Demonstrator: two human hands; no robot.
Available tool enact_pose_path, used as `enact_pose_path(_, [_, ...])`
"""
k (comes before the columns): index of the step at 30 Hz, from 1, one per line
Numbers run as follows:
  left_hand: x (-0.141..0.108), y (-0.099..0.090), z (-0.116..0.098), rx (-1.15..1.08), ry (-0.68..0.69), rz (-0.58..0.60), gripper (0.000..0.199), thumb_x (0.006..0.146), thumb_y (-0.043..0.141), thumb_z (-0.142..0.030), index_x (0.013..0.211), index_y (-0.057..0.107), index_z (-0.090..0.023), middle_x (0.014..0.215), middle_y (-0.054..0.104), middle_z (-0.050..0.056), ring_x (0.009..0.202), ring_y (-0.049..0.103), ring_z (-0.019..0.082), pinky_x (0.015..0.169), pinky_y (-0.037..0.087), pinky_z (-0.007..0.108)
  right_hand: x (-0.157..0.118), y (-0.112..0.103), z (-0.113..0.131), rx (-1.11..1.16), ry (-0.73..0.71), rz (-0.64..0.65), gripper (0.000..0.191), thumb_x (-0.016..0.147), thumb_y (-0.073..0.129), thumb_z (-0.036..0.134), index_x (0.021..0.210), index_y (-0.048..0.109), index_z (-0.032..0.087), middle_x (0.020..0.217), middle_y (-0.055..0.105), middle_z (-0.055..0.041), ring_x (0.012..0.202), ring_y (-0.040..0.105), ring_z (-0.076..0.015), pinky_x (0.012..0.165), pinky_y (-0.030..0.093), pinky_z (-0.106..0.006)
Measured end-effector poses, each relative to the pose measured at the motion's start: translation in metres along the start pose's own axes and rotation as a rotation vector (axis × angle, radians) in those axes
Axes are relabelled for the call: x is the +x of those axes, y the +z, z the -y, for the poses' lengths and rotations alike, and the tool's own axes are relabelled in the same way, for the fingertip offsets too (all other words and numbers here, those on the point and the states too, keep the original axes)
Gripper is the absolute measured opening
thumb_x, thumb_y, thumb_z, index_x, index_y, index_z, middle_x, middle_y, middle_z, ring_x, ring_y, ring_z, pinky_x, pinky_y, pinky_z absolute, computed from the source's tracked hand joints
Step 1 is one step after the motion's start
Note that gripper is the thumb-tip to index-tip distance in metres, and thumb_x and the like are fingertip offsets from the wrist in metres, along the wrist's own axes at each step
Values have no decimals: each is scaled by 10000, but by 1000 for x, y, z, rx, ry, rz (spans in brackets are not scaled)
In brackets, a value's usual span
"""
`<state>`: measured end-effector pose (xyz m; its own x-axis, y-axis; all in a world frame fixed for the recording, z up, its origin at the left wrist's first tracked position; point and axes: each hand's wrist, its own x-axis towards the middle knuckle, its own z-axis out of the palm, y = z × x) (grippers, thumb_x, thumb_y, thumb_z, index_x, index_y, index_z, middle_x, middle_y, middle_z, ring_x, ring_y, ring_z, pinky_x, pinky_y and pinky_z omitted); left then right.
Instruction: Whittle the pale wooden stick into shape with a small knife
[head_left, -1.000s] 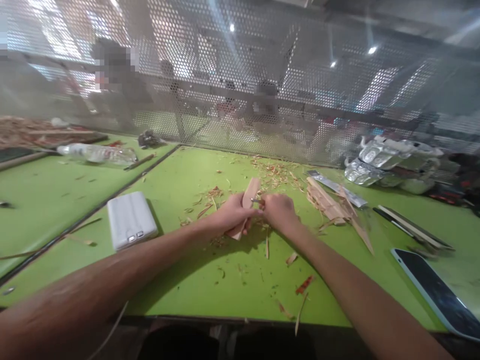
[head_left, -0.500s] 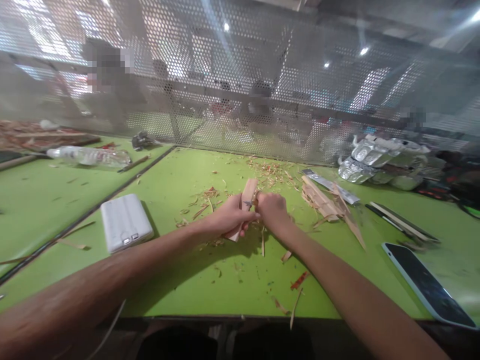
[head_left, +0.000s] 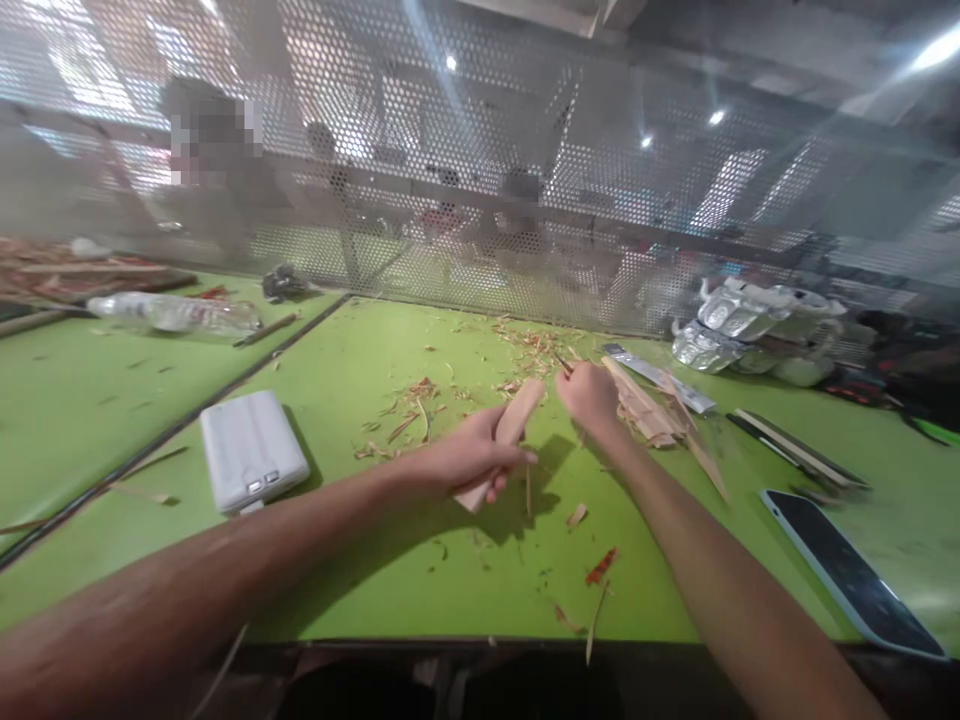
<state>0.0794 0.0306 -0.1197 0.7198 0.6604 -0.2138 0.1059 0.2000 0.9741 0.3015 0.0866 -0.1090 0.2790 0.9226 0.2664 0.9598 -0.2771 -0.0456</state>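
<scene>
Strip of pale, flat wood (head_left: pixel 521 410) slants at mid-frame, the left hand's (head_left: pixel 476 448) grip closed round it. The right hand (head_left: pixel 592 396), apart at upper right of it, grips a thin, dark tool (head_left: pixel 564 365) (its tip is too small to read from here). A slip off the wood could catch the left thumb. The flat green surface (head_left: pixel 360 590) ends near the frame's bottom; its lower middle gives elbow room among scattered tan shavings (head_left: pixel 576 515).
</scene>
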Motion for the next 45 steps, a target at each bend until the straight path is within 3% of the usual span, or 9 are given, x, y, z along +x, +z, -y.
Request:
enact_pose_path(4, [5,-11,-1,-92,28,-111,336,910,685,-205,1138,442,-166,643,587,-46,470,560,90,438,524,201,-21,-4,21,52,-164,5,357,977,468,279,924,791,137,853,769,-130,773,674,-211,623,369,-273])
enact_pose_path(10, [17,-13,10,-113,132,-73,353,901,656,-208,1170,435,-152,585,583,-43,422,559,122,411,526,246,-46,-3,40,15,-364,158,247,933,555,241,950,795,186,867,769,-98,789,677,-205,667,422,-264])
enact_pose_path(16, [19,-10,8,81,149,-196,513,823,709,-152,1257,435,-144,732,594,-45,448,583,102,411,510,232,-48,-2,42,-83,-321,137,272,954,525,205,1019,780,137,912,765,-149,821,701,-229,694,462,-281])
enact_pose_path(20, [9,-4,3,120,66,-169,550,885,673,-221,1347,387,-141,772,588,-23,486,601,114,425,518,241,-38,-1,34,-86,-255,81,338,984,439,163,1070,766,154,935,763,-139,855,699,-238,711,462,-292])
enact_pose_path(25, [0,11,7,211,90,27,539,874,713,-271,1326,452,-135,928,637,69,573,648,139,459,550,260,-11,2,4,-81,-125,71,318,976,465,165,1021,777,121,896,752,-153,808,681,-236,672,432,-287])
enact_pose_path(28, [3,11,9,131,87,-10,584,878,706,-251,1383,425,-164,937,650,69,530,622,118,423,520,239,-4,2,-7,-31,-62,15,355,972,449,199,1037,784,101,910,751,-177,792,673,-240,633,403,-289])
enact_pose_path(34, [13,-7,3,-27,84,-286,566,877,651,-168,1373,384,-106,631,565,-50,426,544,111,379,469,207,-26,0,19,58,-249,30,346,958,466,240,918,806,185,754,728,-83,675,636,-196,579,379,-268])
enact_pose_path(38, [15,-8,7,-49,148,-210,514,852,668,-156,1304,425,-127,660,594,-44,421,555,102,382,476,204,-44,2,38,-11,-360,93,285,940,518,208,958,801,181,786,739,-94,711,663,-212,614,406,-272])
enact_pose_path(45, [13,-4,6,5,112,-173,502,870,654,-149,1303,401,-134,716,584,-36,445,566,98,391,490,214,-43,2,37,-87,-288,75,381,982,413,178,1116,769,174,910,767,-138,825,709,-254,676,453,-294])
